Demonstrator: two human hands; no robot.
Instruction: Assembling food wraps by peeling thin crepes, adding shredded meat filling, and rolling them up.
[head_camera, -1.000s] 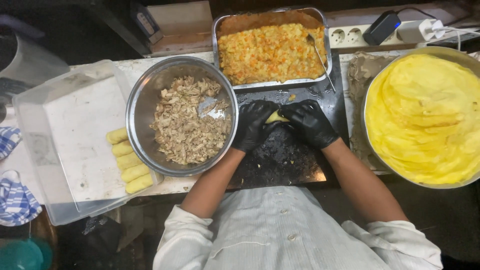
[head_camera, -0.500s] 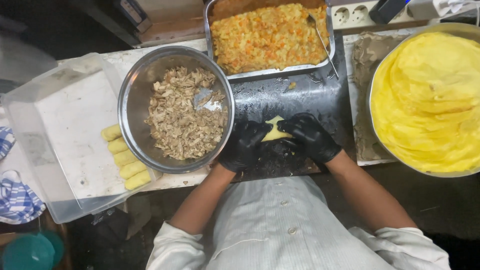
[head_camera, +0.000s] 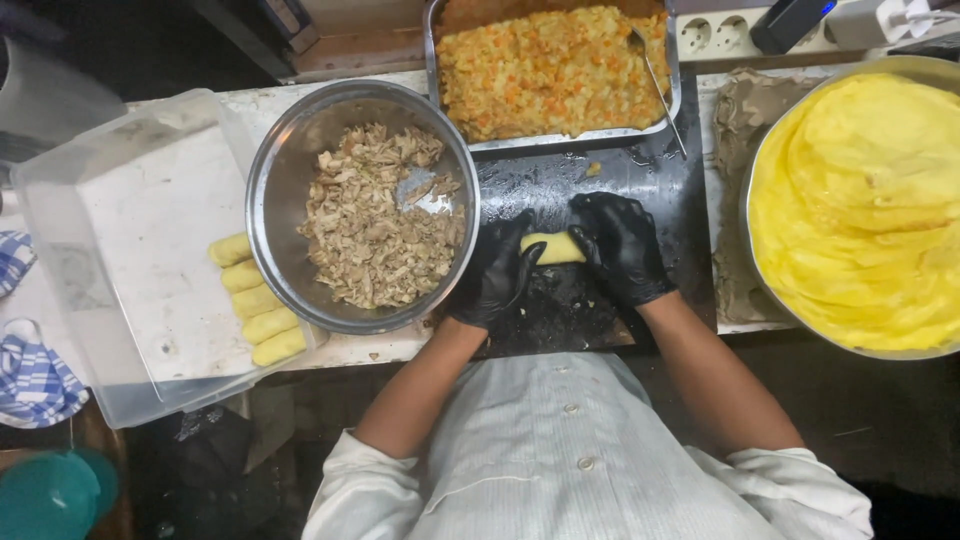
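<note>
Your left hand in a black glove (head_camera: 497, 275) and your right hand in a black glove (head_camera: 620, 245) curl around a small yellow roll (head_camera: 552, 248). Both hold its ends on the dark board (head_camera: 640, 180). A round metal bowl of chopped brown filling (head_camera: 290, 170) sits just beside your left hand.

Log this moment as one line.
left hand: on yellow roll | right hand: on roll | surface: dark board | beside: bowl of shredded filling

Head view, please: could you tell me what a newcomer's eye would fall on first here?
Probably the big round pan of bright yellow wrappers at the right edge. Next, in the centre, the black-gloved left hand and right hand, each touching an end of a small yellow roll on a dark board. Left of them stands a steel bowl of shredded filling, with finished rolls lined up in a clear tray.
</note>
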